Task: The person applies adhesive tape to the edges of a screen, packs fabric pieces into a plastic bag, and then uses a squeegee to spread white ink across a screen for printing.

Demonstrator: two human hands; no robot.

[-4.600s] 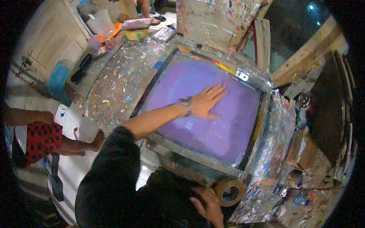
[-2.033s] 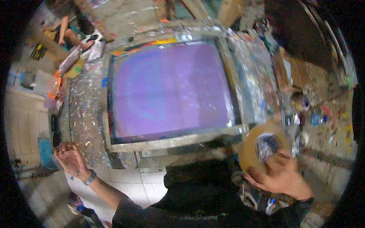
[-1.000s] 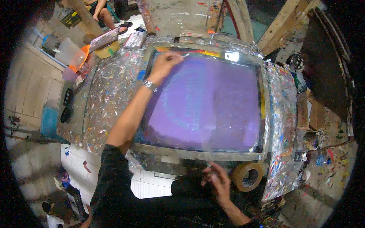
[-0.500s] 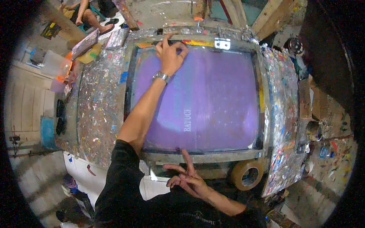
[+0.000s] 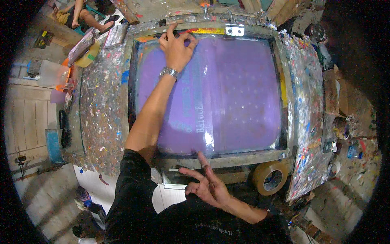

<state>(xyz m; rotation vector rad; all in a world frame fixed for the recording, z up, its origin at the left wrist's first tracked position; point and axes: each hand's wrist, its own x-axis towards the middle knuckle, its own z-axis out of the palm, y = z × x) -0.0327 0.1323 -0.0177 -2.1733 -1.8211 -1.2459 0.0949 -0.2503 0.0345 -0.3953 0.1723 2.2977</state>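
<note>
A framed printing screen (image 5: 252,97) with purple mesh lies before me, pale lettering and rows of small star shapes showing in it. My left hand (image 5: 177,49), with a metal watch (image 5: 169,72) on its wrist, is at the far side of the screen. Its thumb and index fingertip meet in a pinch near the far inner edge; whatever is between them is too small to make out. A glossy clear strip (image 5: 209,140) runs near to far across the mesh. By the near frame bar, my right hand (image 5: 209,185) has its index and middle fingers stretched out, the others bent.
A roll of brown tape (image 5: 256,180) lies at the near right, below the frame. Paint-spattered board flanks the screen at left (image 5: 101,105) and right (image 5: 304,114). A metal hinge (image 5: 234,30) sits on the far bar. Another person's bare leg (image 5: 91,20) shows at the far left.
The view has shifted slightly. My right hand has turned more upright, its index finger still at the near bar. My left hand keeps its pinch. Bright glare now shows along the clear strip.
</note>
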